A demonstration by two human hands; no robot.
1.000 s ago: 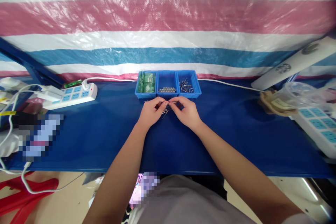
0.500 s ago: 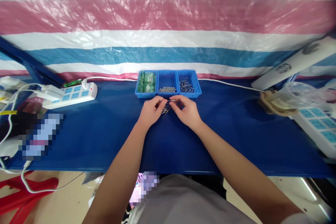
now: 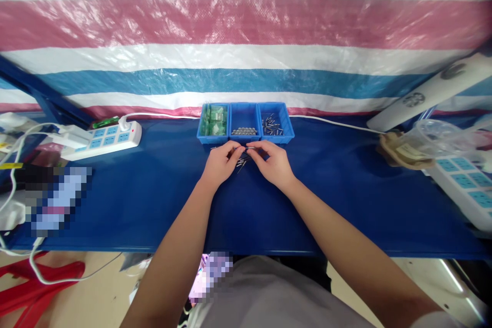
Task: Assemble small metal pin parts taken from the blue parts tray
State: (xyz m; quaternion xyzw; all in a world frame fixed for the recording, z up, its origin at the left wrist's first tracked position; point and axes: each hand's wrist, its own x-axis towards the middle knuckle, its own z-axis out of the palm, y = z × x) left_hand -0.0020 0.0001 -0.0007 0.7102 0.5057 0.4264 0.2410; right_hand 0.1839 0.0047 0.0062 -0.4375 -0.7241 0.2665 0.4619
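Note:
My left hand (image 3: 221,164) and my right hand (image 3: 275,164) meet fingertip to fingertip just in front of three blue bins. A short, thin metal pin (image 3: 250,148) is pinched in my right fingers, its inner end close to the left fingertips. My left thumb and forefinger are pressed together; whatever is between them is too small to make out. Below the fingers, several dark and silvery metal pins (image 3: 241,162) lie loose on the blue table (image 3: 246,215). Silvery round metal parts (image 3: 245,131) sit in the middle bin (image 3: 245,113), and more pins (image 3: 272,126) in the right bin (image 3: 277,140).
Green packets (image 3: 216,122) fill the left bin (image 3: 212,140). A white power strip (image 3: 109,139) and a pixelated phone (image 3: 61,200) are at the left. To the right are a clear plastic container (image 3: 434,138), another power strip (image 3: 467,189) and a slanted white tube (image 3: 418,95).
The right fingers have moved very slightly left, closer to the left fingertips, with the pin still in them. Otherwise, the hands and bins look almost the same.

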